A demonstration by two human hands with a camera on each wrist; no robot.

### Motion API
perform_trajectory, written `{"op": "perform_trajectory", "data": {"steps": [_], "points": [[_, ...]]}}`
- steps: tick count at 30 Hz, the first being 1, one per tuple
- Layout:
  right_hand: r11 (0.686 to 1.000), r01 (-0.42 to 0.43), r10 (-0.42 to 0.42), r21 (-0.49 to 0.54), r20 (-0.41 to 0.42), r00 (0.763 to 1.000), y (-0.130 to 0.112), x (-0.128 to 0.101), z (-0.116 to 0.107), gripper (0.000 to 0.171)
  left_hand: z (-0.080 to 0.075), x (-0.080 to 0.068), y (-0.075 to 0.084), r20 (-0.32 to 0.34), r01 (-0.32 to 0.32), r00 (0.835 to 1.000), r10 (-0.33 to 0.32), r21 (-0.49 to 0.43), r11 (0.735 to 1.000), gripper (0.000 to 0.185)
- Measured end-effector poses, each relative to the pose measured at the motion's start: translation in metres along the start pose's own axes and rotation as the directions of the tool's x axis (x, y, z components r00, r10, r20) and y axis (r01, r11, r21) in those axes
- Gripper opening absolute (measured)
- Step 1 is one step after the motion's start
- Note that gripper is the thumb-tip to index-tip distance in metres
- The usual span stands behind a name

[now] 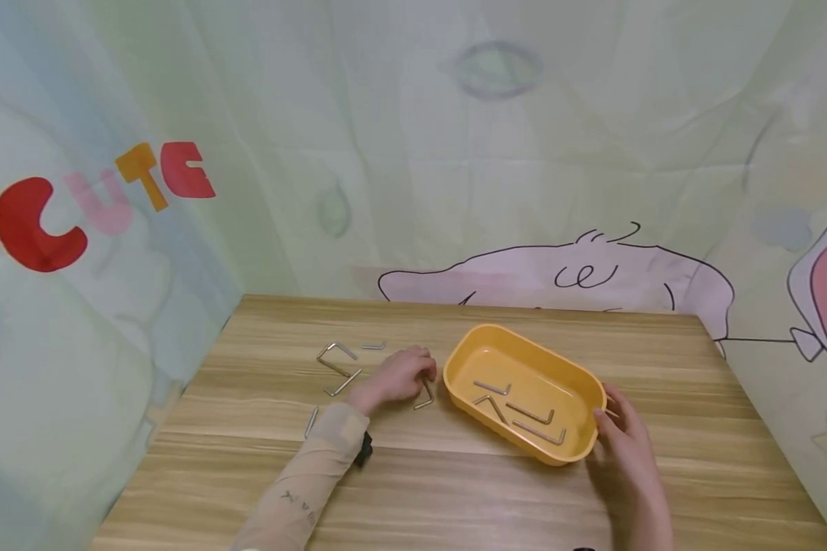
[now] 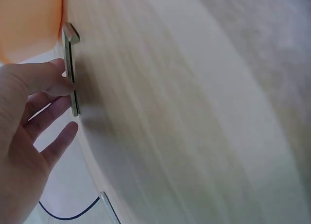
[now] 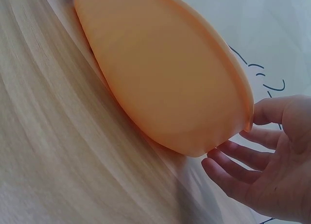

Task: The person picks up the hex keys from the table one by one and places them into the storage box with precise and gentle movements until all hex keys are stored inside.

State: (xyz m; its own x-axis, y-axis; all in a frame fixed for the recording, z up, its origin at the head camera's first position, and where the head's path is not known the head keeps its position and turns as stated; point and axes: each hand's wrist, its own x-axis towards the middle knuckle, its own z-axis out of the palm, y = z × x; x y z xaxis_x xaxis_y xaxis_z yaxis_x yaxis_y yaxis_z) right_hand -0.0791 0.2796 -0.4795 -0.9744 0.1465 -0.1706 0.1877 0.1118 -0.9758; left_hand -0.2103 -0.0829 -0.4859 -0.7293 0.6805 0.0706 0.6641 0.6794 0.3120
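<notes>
My left hand [image 1: 401,375] pinches a metal hex key [image 1: 428,396] just left of the yellow tray [image 1: 499,361]. In the left wrist view, thumb and fingers close on the middle of this hex key [image 2: 68,51], its short bent end pointing away from the palm. My right hand [image 1: 629,435] grips the tray's right end; the right wrist view has the thumb at the rim and the fingers [image 3: 228,178] below it, against the outer wall. Several L-shaped hex keys [image 1: 539,432] lie inside the tray on its floor.
More loose hex keys [image 1: 334,366] are scattered on the wooden table [image 1: 455,497] left of the tray. A single small one [image 1: 374,347] lies farther back, and another [image 1: 312,422] sits beside the left sleeve. A printed curtain [image 1: 413,153] stands behind the table and along its sides.
</notes>
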Motion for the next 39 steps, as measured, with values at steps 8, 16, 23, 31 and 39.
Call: {"op": "perform_trajectory", "data": {"steps": [8,16,23,31,39], "points": [[0.999,-0.006,0.006,-0.033,0.006,1.000,-0.002,0.000,0.000,0.057,0.001,0.002,-0.002,-0.014,-0.007,1.000,0.008,0.056,0.998,0.023],[0.999,-0.030,0.030,0.019,0.000,1.000,-0.002,0.001,0.001,0.058,0.000,0.000,-0.003,0.025,0.045,0.999,-0.048,0.092,0.995,0.020],[1.000,-0.001,0.001,0.002,0.000,1.000,-0.001,0.000,0.001,0.056,-0.001,-0.005,-0.002,0.029,0.033,0.999,-0.036,0.090,0.995,0.021],[0.989,0.070,-0.072,-0.131,-0.008,0.997,0.000,0.001,0.001,0.054,-0.001,-0.010,-0.002,0.012,0.011,1.000,-0.012,0.095,0.995,0.017],[0.985,0.087,-0.089,-0.148,-0.007,0.996,-0.001,0.001,0.000,0.053,-0.004,-0.018,0.001,-0.017,0.001,1.000,0.000,0.049,0.999,0.016]]}}
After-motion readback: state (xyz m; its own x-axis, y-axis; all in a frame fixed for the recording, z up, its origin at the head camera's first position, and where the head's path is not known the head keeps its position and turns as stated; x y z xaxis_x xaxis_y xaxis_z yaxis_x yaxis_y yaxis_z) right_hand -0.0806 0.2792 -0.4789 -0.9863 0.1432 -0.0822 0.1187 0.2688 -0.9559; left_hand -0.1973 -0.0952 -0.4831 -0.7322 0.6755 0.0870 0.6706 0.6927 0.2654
